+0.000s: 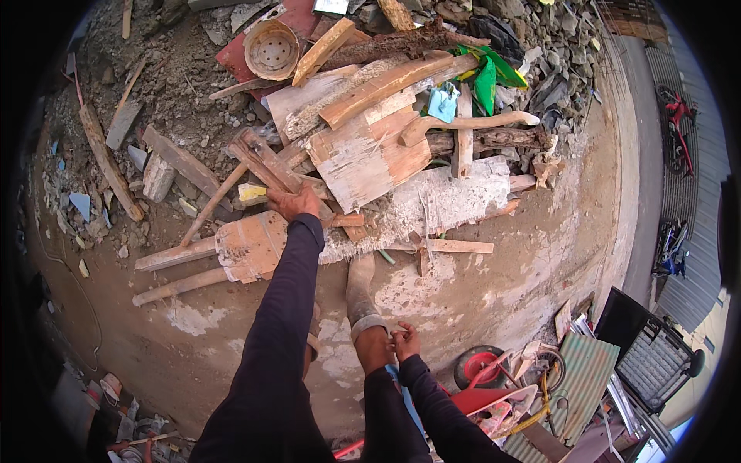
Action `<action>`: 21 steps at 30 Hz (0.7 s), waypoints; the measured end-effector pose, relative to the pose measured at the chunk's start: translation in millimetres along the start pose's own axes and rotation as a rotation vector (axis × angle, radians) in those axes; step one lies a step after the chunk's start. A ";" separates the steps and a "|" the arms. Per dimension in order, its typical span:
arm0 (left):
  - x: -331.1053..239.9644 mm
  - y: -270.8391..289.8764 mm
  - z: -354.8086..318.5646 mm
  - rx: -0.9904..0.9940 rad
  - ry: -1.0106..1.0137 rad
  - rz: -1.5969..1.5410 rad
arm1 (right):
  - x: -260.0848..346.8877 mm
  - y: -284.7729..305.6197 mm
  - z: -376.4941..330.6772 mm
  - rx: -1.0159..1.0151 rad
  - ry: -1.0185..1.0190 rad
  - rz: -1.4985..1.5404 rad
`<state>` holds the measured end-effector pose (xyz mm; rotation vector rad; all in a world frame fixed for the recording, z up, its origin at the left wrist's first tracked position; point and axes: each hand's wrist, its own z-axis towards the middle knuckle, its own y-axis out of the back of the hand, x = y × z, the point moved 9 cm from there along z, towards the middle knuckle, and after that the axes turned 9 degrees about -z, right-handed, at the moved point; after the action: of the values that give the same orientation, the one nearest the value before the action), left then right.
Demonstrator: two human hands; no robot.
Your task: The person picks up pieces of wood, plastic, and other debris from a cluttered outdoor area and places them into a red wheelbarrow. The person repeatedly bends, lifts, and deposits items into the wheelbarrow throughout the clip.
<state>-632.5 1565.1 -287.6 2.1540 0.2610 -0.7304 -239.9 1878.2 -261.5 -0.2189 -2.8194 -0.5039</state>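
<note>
My left hand [296,202] is closed on the lower end of a brown wooden plank [266,160], which slants up and left over the scrap pile. Beneath and beside it lie a thin wooden stick [216,202], a dirty plywood piece [251,245] and more lumber. A larger, peeling plywood sheet [370,158] is just right of this hand. My right hand [405,342] hangs beside my right leg near the rolled boot top [368,326]. Its fingers are curled in, and nothing shows in them.
Rubble [108,85] and a round perforated basin [272,50] lie at the back. An axe-like wooden handle [471,122] rests on the pile. At lower right stand a wheelbarrow with a red wheel [480,368] and a corrugated sheet [583,378]. A red bicycle [678,116] is farther right.
</note>
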 end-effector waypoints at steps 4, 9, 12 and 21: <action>-5.5 18.4 -56.1 0.101 -0.303 -0.134 | 46.2 -13.3 55.4 0.001 -0.040 0.097; -98.6 -32.0 -125.1 0.629 -0.737 0.280 | 146.9 -40.7 161.8 -0.066 0.127 0.242; -168.4 -84.7 -116.3 0.623 -1.074 0.357 | 226.1 -56.4 213.9 -0.118 0.203 0.328; -178.9 -177.7 7.6 0.524 -0.683 0.628 | 317.4 -133.8 233.8 0.354 0.302 0.618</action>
<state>-854.7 1683.6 -302.0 2.1035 -1.0126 -1.1672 -623.0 1869.7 -424.1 -0.8216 -2.3200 0.0946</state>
